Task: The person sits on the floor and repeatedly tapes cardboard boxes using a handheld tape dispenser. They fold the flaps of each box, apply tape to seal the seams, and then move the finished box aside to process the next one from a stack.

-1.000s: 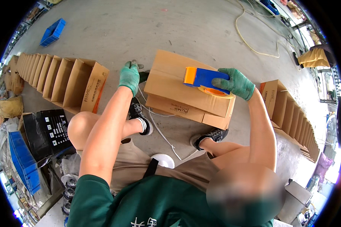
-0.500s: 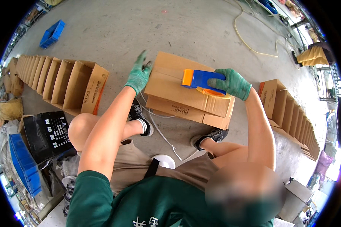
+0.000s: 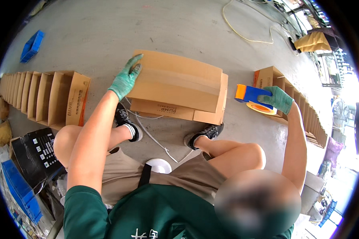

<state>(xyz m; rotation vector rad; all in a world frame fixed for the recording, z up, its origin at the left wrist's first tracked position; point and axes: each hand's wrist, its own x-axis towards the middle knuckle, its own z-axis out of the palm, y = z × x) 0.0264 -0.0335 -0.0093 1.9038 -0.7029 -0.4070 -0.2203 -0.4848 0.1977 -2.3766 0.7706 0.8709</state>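
A closed brown carton (image 3: pixel 175 81) sits in front of me, a glossy strip running along its top. Under it, another piece of printed cardboard (image 3: pixel 163 108) juts out on the near side. My left hand (image 3: pixel 125 79), in a green glove, rests against the carton's left end with fingers apart, fingertips by the far left corner. Off to the right of the carton, my gloved right hand (image 3: pixel 278 99) is closed around a blue tape dispenser (image 3: pixel 253 95). It has an orange front and a tape roll below, and is held clear of the carton.
Rows of open cartons stand at the left (image 3: pixel 60 95) and right (image 3: pixel 299 103). A blue crate (image 3: pixel 32 46) lies far left; a black box (image 3: pixel 38 153) is near left. White cord (image 3: pixel 153 135) trails between my shoes. A yellowish hose (image 3: pixel 243 34) curves across the far floor.
My right hand has carried the tape dispenser rightward, off the carton's top. My left hand has come to rest against the carton's left end. The whole view has shifted somewhat.
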